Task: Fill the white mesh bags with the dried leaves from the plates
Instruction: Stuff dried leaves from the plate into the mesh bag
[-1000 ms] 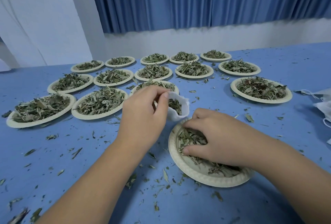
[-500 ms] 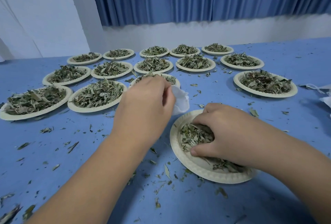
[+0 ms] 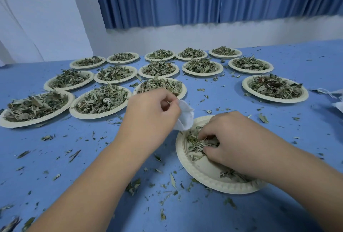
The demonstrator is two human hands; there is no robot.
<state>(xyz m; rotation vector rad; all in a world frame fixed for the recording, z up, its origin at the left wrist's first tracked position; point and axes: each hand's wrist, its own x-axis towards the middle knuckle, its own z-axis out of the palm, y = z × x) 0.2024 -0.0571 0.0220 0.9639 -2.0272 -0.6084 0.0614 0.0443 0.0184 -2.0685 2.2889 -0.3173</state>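
The blue table (image 3: 278, 213) carries about a dozen full plates (image 3: 100, 115), all beyond the near plate (image 3: 204, 178) and to its left and right. The near plate is mostly bare, with its remaining leaves (image 3: 194, 143) bunched at its far-left side. The left hand (image 3: 148, 118), just left of that plate's far rim, pinches the white bag (image 3: 184, 115). A second ago the bag hung higher with its mouth showing; now it has dropped to touch the rim. The right hand (image 3: 235, 139), over the near plate, has curled from a flatter rake into a grip on a clump. I judge another load is about to go in, and this plate is nearly done.
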